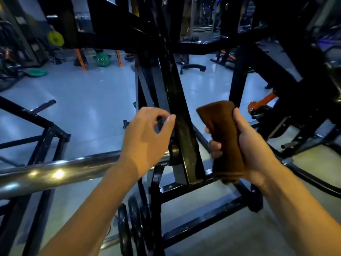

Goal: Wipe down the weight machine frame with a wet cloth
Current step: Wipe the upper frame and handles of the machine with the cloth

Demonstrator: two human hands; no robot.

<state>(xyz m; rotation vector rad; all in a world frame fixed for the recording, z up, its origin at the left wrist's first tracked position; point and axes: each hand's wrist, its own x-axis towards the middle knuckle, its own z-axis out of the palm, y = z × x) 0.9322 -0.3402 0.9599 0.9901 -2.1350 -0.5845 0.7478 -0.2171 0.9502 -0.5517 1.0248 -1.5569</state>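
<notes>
The black weight machine frame [181,130] fills the middle of the head view, with a slanted upright beam running down between my hands. My right hand [252,145] grips a folded brown cloth [224,133], held upright just right of the beam and apart from it. My left hand [145,137] hovers left of the beam with loosely curled fingers, holding nothing; its fingertips are close to the beam's edge.
A chrome bar [55,172] runs from the left to the beam under my left wrist. Black weight plates [129,230] hang low at the bottom. Green plates [102,59] and a yellow-green plate [55,38] lie on the far floor. More black frames stand left and right.
</notes>
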